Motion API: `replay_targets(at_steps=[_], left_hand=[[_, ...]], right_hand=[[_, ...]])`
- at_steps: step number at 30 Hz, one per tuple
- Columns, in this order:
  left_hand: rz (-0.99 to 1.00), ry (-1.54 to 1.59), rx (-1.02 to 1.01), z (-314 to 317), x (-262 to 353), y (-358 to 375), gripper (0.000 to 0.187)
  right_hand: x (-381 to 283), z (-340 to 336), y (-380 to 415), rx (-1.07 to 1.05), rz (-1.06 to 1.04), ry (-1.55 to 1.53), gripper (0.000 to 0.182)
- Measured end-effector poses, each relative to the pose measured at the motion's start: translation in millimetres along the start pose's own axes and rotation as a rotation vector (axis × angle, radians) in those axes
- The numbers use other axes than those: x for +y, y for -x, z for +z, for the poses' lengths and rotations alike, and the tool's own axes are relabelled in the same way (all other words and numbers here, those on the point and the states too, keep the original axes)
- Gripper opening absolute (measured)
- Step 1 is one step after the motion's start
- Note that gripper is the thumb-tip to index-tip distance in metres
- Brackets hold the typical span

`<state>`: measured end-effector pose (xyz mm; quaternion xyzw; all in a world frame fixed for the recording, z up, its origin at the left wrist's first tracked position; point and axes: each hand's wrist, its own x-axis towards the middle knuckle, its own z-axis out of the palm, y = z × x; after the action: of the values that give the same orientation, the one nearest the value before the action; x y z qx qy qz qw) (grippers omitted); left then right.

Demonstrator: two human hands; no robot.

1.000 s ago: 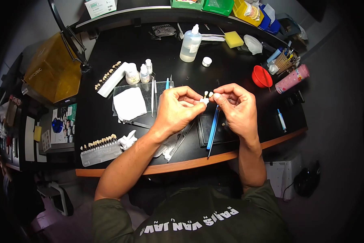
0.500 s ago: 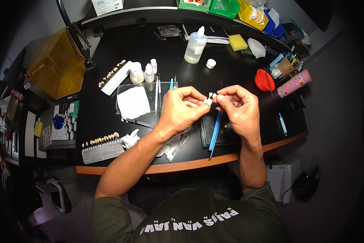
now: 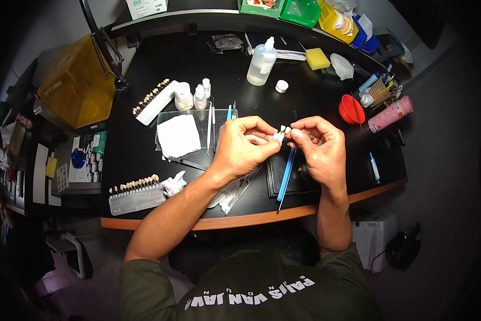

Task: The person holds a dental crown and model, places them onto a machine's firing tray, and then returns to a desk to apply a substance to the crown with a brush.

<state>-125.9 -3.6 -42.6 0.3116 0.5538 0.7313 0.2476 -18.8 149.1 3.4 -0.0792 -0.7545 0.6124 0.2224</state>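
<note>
My left hand (image 3: 245, 147) pinches a small white dental piece (image 3: 278, 137) between thumb and fingertips. Just above it, small ivory tooth-shaped pieces (image 3: 283, 129) show in the gap between the two hands. My right hand (image 3: 325, 152) has thumb and index finger pressed together at one of these tooth-shaped pieces (image 3: 287, 130); its fingers hide most of the grip. Below the hands, a blue-handled tool (image 3: 287, 179) leans over a dark flat case (image 3: 304, 182). Near my left wrist lie a folded white cloth (image 3: 178, 134) and thin metal instruments (image 3: 209, 128).
Shade guides with tooth tabs stand at left, one white (image 3: 156, 104), one clear (image 3: 138, 199). Small bottles (image 3: 183, 97), a large dropper bottle (image 3: 261, 63), a lidded jar (image 3: 281, 86), a red bowl (image 3: 351, 108), a pink flask (image 3: 390, 114) and a syringe (image 3: 374, 167) surround the hands.
The camera view has shifted slightly, so the desk sits a little to the right. Both hands keep their pinched grips, and the tooth-shaped pieces between them appear turned slightly.
</note>
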Motion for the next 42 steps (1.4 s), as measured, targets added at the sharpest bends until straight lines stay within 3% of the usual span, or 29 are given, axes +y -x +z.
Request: replay_targets(at_steps=[12, 20, 26, 42], left_hand=[[0.022, 0.016, 0.021, -5.6, 10.5, -1.6, 0.018], [0.094, 0.035, 0.086, -19.9, 52.8, 0.1, 0.016], [0.171, 0.032, 0.141, -47.7, 85.7, 4.9, 0.014], [0.054, -0.002, 0.094, -152.0, 185.9, 81.4, 0.018]], right_hand=[[5.7, 7.2, -2.6, 0.052, -0.064, -0.104, 0.008], [-29.8, 29.9, -16.2, 0.045, -0.144, -0.110, 0.009], [-66.1, 66.2, -26.7, 0.065, -0.138, -0.157, 0.009], [-159.1, 194.8, -8.3, 0.108, 0.020, -0.184, 0.007]])
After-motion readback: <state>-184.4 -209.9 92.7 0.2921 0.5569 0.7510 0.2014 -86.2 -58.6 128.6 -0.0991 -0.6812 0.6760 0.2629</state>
